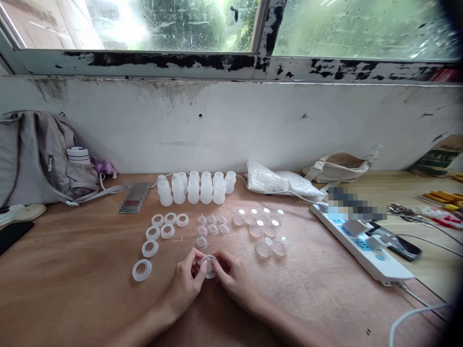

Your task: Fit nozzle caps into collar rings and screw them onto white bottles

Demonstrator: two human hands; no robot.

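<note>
My left hand [188, 275] and my right hand [230, 273] meet near the table's front. Between their thumbs and fingers they grip a small transparent round bottle part [209, 268] from both sides. Whether it is one piece or a ring with a teat inside, I cannot tell. Just beyond the fingers stand several transparent bottle teats [212, 229]. To the left lie several translucent screw rings [149, 248] in loose rows. On the right are several transparent round caps [264, 248]. Behind everything, several frosted white bottles [194, 191] stand upright in close rows.
A white power strip [361, 246] with plugs and cables runs along the right. At the back lie a white plastic bag [275, 179] and a beige pouch [340, 166]. A grey backpack [36, 154] and a phone [133, 197] are on the left.
</note>
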